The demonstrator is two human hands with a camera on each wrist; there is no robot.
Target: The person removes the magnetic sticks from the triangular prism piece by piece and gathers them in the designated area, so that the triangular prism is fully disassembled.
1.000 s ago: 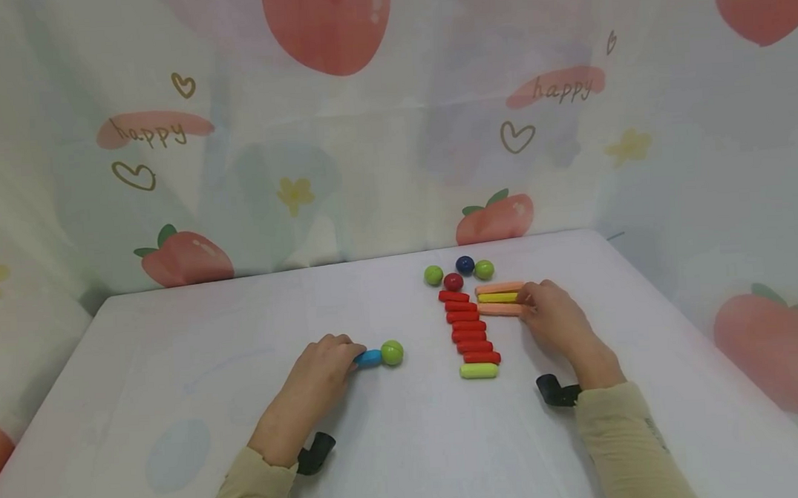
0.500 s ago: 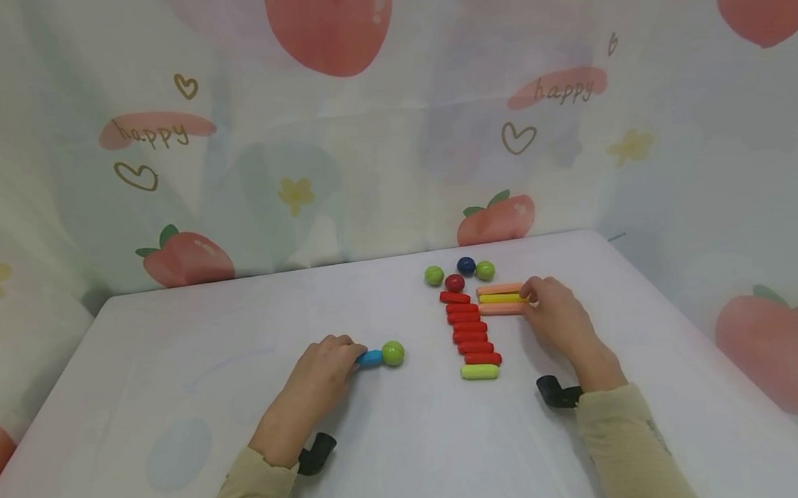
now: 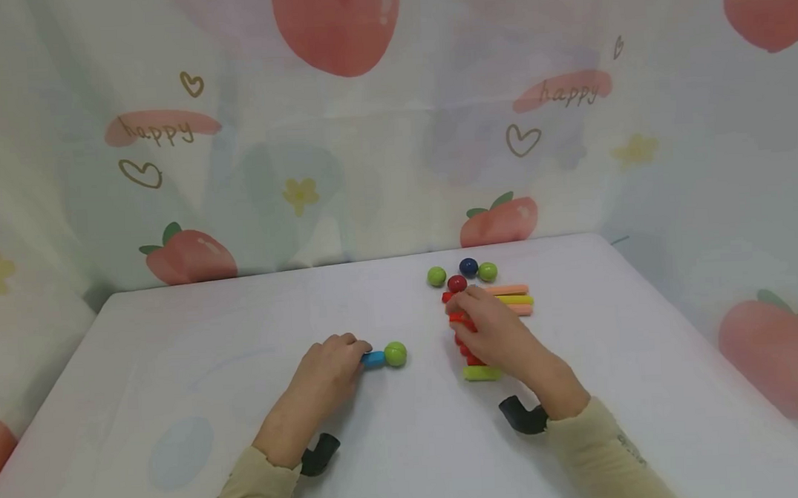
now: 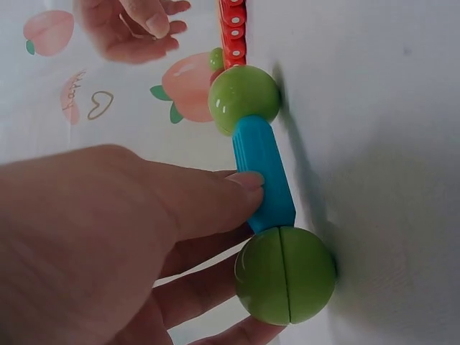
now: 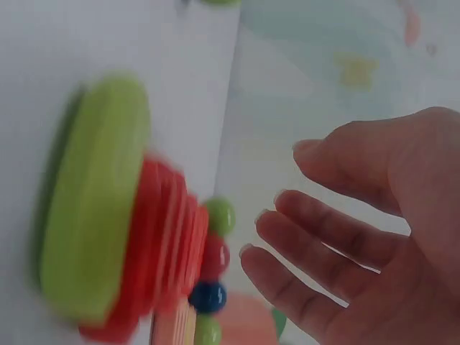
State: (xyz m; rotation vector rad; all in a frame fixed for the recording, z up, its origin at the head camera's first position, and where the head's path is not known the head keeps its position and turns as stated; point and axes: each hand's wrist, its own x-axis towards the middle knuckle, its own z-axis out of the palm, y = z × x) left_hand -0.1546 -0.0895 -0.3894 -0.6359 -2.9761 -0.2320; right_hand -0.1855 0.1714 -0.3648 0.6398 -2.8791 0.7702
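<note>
In the left wrist view, my left hand (image 4: 115,223) pinches a short blue rod (image 4: 264,169) between thumb and fingers. A green ball (image 4: 244,99) is at its far end and a second green ball (image 4: 287,277) at its near end, close to the white tabletop. My right hand (image 3: 499,334) is over a row of short red rods, hiding part of them. Its wrist view shows the thumb and fingers apart with nothing between them. A lime rod (image 5: 93,201) lies at the near end of the red rods (image 5: 169,248).
Beyond the right hand lie peach rods (image 3: 511,290) and a yellow rod (image 3: 518,300). Past the row's far end are a red ball (image 3: 457,283), a dark blue ball (image 3: 469,267) and two green balls (image 3: 436,276). A printed cloth (image 3: 369,168) hangs behind the table.
My right hand has left the peach and yellow rods, which stay on the table, and moved left over the red row. My left hand keeps its grip on the blue rod.
</note>
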